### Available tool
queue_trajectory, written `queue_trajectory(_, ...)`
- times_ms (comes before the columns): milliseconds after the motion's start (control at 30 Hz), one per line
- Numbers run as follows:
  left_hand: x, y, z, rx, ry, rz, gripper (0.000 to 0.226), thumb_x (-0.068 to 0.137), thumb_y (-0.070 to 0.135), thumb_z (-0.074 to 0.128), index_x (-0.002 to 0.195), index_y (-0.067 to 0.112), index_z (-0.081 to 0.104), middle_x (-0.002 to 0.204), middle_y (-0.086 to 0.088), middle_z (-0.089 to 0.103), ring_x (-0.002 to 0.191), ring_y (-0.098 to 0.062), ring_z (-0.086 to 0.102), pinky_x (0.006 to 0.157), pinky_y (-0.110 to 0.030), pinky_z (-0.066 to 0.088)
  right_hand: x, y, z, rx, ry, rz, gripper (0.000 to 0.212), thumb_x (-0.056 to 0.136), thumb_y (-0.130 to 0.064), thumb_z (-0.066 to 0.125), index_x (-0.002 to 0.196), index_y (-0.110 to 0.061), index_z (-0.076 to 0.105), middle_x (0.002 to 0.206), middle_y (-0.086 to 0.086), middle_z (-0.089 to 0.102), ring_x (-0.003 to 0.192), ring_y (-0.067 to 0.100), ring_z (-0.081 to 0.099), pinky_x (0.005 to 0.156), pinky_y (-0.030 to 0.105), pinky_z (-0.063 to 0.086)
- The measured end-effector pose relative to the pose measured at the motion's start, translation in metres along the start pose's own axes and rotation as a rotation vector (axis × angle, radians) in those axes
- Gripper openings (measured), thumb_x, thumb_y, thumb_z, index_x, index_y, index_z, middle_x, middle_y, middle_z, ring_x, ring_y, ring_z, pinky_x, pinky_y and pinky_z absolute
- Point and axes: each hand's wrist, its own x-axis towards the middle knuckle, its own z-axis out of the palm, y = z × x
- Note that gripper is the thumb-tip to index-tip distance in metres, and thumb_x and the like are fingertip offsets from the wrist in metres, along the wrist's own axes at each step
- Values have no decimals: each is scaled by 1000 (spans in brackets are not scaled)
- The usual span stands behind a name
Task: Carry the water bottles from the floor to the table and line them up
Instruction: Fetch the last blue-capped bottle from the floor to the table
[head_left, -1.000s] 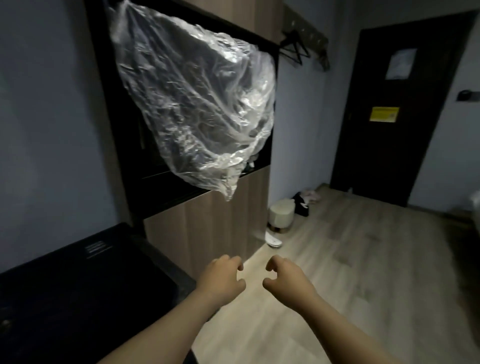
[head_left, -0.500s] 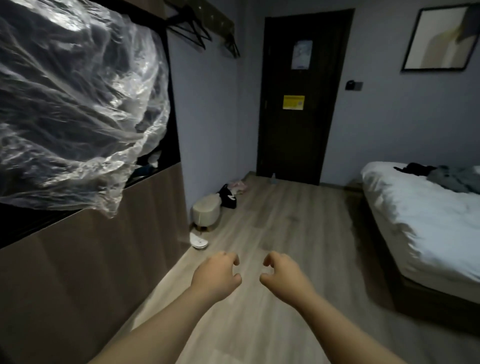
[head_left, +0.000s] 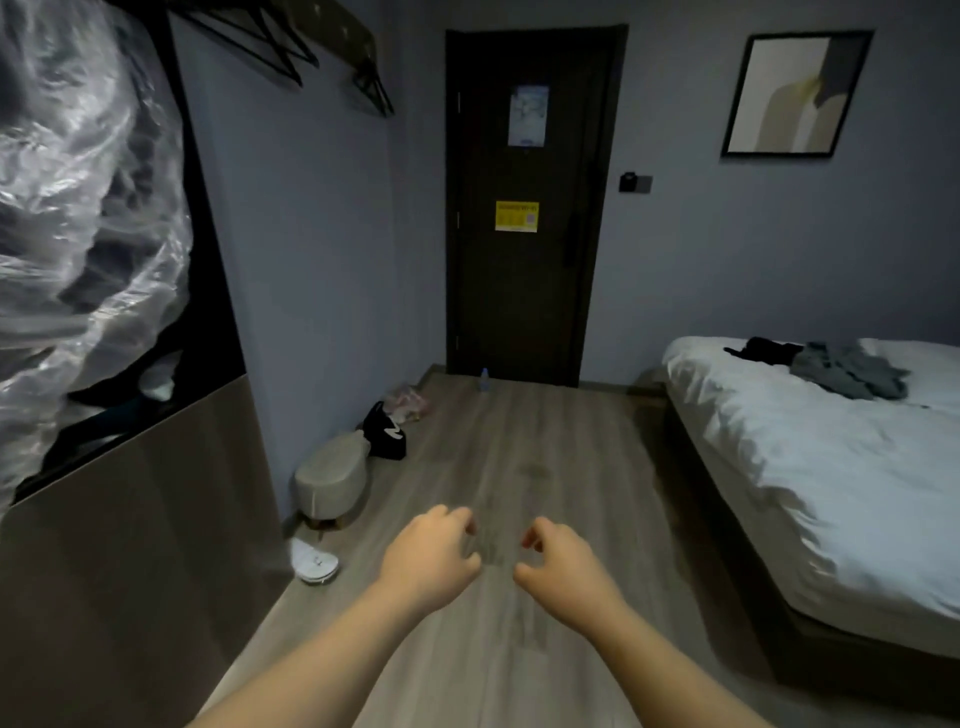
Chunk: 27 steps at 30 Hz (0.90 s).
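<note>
One small clear water bottle with a blue cap stands upright on the wooden floor far ahead, right in front of the dark door. My left hand and my right hand are held out low in front of me, side by side and a short gap apart. Both have loosely curled fingers and hold nothing. The bottle is several steps beyond them. No table is in view.
A bed with white sheets and dark clothes fills the right side. Along the left wall are a wooden cabinet, a crinkled clear plastic cover, a round stool, a white slipper and a black bag.
My view has swung right from the dark table and cabinet toward the door and bed. The bottle by the door has come into sight. My hands stay empty and curled in front of me.
</note>
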Motion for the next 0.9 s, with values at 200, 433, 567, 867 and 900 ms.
queue_trajectory(200, 97, -32, 17, -13, -73, -21, 33, 83, 34, 52, 114, 22, 52, 114, -3, 55, 109, -23, 54, 86, -32, 44, 96, 13, 14, 29, -60, 79, 30, 82, -27, 53, 109, -17, 52, 120, 6, 53, 111, 23, 51, 91, 31, 44)
queue_trajectory(433, 218, -47, 48, -11, -106, -27, 34, 83, 33, 53, 114, 22, 53, 114, -3, 55, 108, -23, 55, 84, -31, 44, 216, 49, 27, 59, -113, 114, 30, 80, -25, 56, 108, -15, 54, 119, 8, 55, 111, 24, 52, 90, 29, 44)
queue_trajectory(567, 319, -40, 65, -1, -120, -29, 33, 84, 32, 52, 115, 21, 53, 117, -3, 55, 109, -23, 54, 84, -31, 44, 314, 77, 15, 92, -94, 105, 30, 81, -25, 57, 109, -13, 54, 118, 9, 55, 110, 25, 53, 89, 28, 43)
queue_trajectory(867, 512, -38, 93, 8, -170, -77, 33, 84, 32, 52, 115, 20, 53, 118, -4, 56, 111, -23, 54, 87, -31, 45, 514, 113, -21, 62, -129, 106, 32, 83, -27, 56, 112, -14, 53, 120, 12, 56, 113, 26, 52, 86, 27, 41)
queue_trajectory(900, 528, -42, 97, 3, -181, -85, 33, 84, 32, 52, 115, 20, 53, 118, -5, 56, 112, -23, 54, 87, -31, 45, 532, 116, -19, 58, -141, 109, 32, 83, -26, 56, 113, -14, 53, 120, 12, 56, 113, 26, 52, 86, 26, 41)
